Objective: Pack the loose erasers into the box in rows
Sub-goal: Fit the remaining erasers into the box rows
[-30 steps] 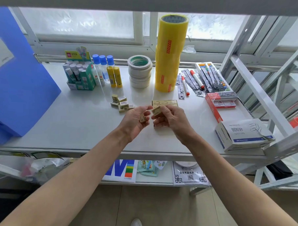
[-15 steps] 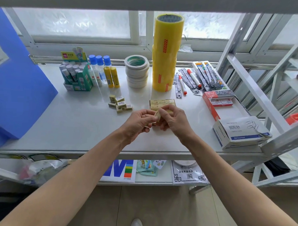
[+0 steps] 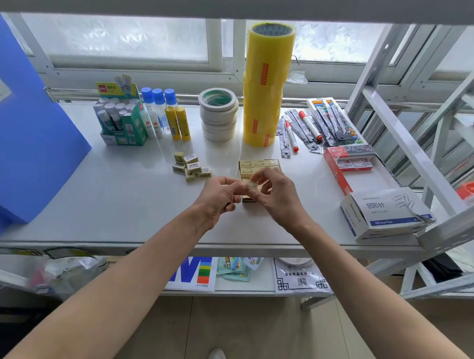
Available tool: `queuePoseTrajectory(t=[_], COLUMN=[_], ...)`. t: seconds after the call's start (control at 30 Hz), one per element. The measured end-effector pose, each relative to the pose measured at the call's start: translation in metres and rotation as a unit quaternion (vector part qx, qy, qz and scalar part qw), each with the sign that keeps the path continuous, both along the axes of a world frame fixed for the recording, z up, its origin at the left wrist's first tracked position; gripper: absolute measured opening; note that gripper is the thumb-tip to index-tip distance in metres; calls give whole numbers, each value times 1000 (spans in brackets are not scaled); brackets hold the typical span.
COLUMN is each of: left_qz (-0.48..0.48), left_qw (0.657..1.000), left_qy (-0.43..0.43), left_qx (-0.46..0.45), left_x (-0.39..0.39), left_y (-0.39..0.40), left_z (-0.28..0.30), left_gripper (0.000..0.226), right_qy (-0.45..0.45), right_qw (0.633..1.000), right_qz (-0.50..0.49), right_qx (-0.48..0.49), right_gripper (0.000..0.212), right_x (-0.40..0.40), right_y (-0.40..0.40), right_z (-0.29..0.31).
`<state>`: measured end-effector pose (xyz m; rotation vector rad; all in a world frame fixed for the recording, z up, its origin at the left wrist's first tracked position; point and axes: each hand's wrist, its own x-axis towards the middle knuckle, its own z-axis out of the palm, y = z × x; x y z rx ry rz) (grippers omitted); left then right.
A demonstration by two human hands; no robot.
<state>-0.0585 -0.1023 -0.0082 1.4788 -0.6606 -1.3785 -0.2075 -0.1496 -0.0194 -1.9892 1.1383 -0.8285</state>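
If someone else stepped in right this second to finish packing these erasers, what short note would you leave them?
Left hand: at the box's left edge, fingertips meeting the right hand's; whether it holds its own eraser is unclear.
Right hand: pinching one eraser just above the box.
Box: open on the shelf, far rows already filled, near part hidden by the hands.
Loose erasers: small pile left of the box, still to pack.
Left: seat this eraser, then pack the pile in rows.

Two hands (image 3: 218,197), one held eraser (image 3: 250,183), one box (image 3: 259,166), about seven loose erasers (image 3: 191,166), three blue-capped bottles (image 3: 158,109), two yellow glue sticks (image 3: 177,122), two red-capped markers (image 3: 310,125).
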Motion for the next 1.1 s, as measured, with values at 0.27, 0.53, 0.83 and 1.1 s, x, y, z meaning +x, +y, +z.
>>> queuePoseTrajectory(t=[0.27,0.53,0.83,1.1], left_qz=[37,57,76,87], left_qw=[998,998,995,970], left_qy=[-42,-1,66,227], left_qx=[15,19,10,-19], left_x=[10,15,25,24], left_y=[-5,-6,-5,-6], left_z=[-8,-7,-9,-2], left_gripper=[6,17,45,66], right_qy=[88,134,131,101], right_qw=[994,989,986,987], right_qz=[-33,26,33,8], right_qx=[-52,-58,-101,-122], right_gripper=[21,25,10,12], right_x=[-5,9,12,11], right_y=[-30,-42,-38,-33], right_z=[-2,-6,-13,-6])
